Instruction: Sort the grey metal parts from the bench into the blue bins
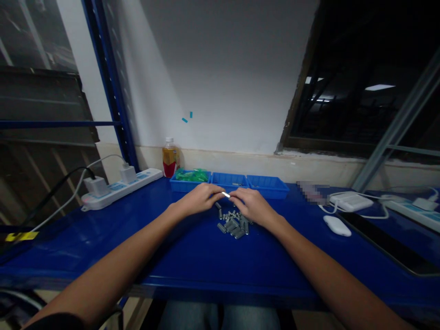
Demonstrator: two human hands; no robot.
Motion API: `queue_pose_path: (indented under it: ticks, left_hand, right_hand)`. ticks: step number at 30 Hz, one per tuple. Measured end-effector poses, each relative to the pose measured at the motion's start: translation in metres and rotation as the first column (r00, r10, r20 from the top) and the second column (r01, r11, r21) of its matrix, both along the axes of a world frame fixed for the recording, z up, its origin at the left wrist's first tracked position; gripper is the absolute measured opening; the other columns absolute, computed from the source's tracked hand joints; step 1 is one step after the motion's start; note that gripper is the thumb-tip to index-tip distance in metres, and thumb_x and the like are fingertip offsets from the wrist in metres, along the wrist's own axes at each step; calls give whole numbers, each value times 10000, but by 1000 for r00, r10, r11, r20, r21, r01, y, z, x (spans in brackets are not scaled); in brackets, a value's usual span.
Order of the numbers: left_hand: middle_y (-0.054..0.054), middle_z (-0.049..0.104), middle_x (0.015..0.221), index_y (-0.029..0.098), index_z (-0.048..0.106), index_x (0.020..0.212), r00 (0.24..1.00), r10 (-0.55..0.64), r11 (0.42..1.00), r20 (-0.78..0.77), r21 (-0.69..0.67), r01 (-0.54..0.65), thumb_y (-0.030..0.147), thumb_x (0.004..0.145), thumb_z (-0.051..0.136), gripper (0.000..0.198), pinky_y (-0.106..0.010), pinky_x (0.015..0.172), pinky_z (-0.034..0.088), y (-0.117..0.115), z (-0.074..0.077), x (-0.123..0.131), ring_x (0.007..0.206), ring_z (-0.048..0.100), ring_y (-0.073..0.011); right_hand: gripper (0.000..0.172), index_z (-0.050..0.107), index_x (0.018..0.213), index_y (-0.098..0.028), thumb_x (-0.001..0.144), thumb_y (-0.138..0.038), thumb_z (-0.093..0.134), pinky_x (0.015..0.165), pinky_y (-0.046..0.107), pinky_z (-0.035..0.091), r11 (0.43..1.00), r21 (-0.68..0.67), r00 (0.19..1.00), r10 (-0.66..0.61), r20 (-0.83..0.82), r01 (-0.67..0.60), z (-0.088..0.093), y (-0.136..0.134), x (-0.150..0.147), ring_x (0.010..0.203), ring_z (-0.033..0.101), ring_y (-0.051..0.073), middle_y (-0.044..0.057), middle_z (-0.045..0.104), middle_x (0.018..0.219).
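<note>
From where I stand, a power strip (146, 175) lies furthest left on the blue table (223, 266), then a bottle (171, 159) by the wall and a tray (187, 187) of green bags. In front of that tray, the left hand (202, 198) reaches in, its fingertips pinched narrow on the left end of a small, bright metal piece (226, 195). The piece bridges the two hands, its long axis running across from hand to hand and dipping slightly rightward; neither hand is clearly nearer. Just below, on the tabletop, is a loose heap of metal pieces (234, 224), closer to the right hand (250, 204), which pinches the other end just as narrowly. A further tray (275, 195) stands behind it; further right lie a white case (337, 226) and a phone (388, 243).
</note>
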State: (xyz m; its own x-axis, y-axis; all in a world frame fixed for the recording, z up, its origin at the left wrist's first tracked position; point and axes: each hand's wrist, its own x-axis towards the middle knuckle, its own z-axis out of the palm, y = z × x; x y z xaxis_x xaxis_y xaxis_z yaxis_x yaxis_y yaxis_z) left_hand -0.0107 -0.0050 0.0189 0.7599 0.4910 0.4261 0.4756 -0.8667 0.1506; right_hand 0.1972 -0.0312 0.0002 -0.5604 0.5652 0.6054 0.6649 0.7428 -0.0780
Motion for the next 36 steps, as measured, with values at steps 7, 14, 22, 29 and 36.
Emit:
queue_pose_path:
  ticks: [7, 14, 22, 29, 36]
  left_hand:
    - [-50, 632, 757, 133, 599, 866, 998, 65, 996, -25, -66, -66, 317, 948, 343, 326, -265, 659, 411, -4, 1, 1, 692, 575, -147]
    - [-43, 622, 740, 140, 574, 816, 997, 71, 991, -29, -112, -74, 346, 957, 305, 367, -270, 674, 414, -3, -2, 1, 690, 573, -148]
    - [-26, 619, 724, 147, 584, 790, 993, 78, 982, 84, -179, -62, 358, 948, 324, 371, -251, 669, 414, -5, -1, 4, 678, 569, -139]
    - [-46, 607, 863, 140, 563, 923, 830, 151, 889, 537, -441, 124, 392, 882, 455, 277, -258, 672, 480, -7, -14, 26, 773, 578, -151]
    - [-45, 583, 844, 139, 513, 932, 845, 189, 874, 500, -477, 87, 302, 896, 428, 188, -297, 685, 511, -7, -15, 27, 777, 595, -159]
  right_hand:
    - [225, 655, 986, -144, 910, -232, 463, 698, 303, 408, 989, 127, 978, -104, 183, 82, 8, -7, -1, 762, 612, 182, 80, 681, 872]
    - [239, 665, 891, -158, 916, -254, 448, 692, 285, 393, 994, 57, 968, -101, 228, 90, 10, -11, -4, 736, 624, 170, 61, 694, 839]
    - [195, 652, 861, -174, 884, -240, 470, 654, 251, 397, 995, -17, 992, -96, 77, 98, 7, -8, -3, 691, 621, 153, 32, 686, 765]
    - [176, 646, 937, -197, 878, -273, 499, 681, 255, 421, 990, -58, 986, -132, -104, 126, 1, -4, -7, 713, 623, 157, 27, 681, 785]
    - [304, 540, 1138, -174, 852, -276, 534, 717, 292, 450, 995, -16, 970, -96, -222, 95, 4, -5, -6, 753, 580, 171, 48, 611, 828]
